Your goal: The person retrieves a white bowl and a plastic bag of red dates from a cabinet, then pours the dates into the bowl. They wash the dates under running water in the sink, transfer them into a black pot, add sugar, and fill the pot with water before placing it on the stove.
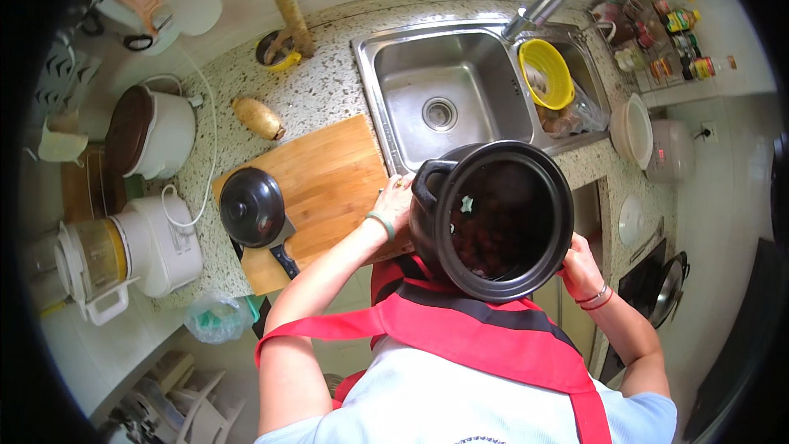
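A black clay pot point(427, 234) with a side handle is held up in front of me, between the sink and my red apron. Dark liquid with reddish-brown pieces point(477, 239) fills its inside, and a small pale bit point(467, 203) lies among them. My left hand point(399, 199) is closed at the pot's left side by the handle, its fingers partly behind the pot. At the lower right side my right hand point(582, 269) grips the pot; its fingertips are partly hidden. A wooden cutting board point(337, 189) carries a black lid point(251, 207) and a dark-handled knife point(285, 261) partly under it.
Beyond the pot is a steel sink point(440, 66) with a faucet point(546, 0) and a yellow basket point(548, 74). A root vegetable point(258, 118), a white cooker point(168, 136) and a juicer point(156, 247) stand left. White bowls point(633, 132) and bottles point(670, 29) are right.
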`<control>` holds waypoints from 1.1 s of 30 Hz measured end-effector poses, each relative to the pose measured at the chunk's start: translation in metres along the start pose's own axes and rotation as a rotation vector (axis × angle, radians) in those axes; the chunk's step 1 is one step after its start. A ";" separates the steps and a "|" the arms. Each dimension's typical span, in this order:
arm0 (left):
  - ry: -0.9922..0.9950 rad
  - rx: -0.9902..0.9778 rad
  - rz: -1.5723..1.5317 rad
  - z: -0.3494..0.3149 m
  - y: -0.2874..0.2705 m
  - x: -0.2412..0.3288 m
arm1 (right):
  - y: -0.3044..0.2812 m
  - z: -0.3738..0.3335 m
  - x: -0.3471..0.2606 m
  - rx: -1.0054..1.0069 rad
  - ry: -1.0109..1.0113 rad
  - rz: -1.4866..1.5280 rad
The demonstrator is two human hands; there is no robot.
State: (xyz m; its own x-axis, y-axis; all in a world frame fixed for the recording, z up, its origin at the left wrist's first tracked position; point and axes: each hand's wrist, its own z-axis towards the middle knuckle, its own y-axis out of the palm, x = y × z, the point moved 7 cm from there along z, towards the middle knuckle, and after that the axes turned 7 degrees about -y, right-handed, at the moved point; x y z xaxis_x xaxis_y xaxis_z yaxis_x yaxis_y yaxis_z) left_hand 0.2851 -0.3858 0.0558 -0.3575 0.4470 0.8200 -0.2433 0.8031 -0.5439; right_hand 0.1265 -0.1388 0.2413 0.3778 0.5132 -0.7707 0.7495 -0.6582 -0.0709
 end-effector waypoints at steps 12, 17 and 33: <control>-0.299 -0.267 -0.787 -0.020 -0.049 0.144 | -0.058 -0.077 0.067 0.231 -0.017 0.173; -0.393 -0.548 -0.779 -0.041 0.026 0.212 | -0.096 -0.121 0.120 0.259 -0.047 0.230; -0.297 -0.812 -0.591 -0.108 0.276 0.393 | -0.241 -0.357 0.265 0.762 -0.032 0.180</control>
State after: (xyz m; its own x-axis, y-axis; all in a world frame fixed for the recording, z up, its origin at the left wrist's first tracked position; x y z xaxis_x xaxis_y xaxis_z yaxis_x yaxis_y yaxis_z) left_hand 0.1753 0.0540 0.2475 -0.6128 -0.1292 0.7796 0.1882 0.9343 0.3028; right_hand 0.2402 0.3521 0.2798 0.4336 0.3542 -0.8286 0.0937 -0.9323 -0.3495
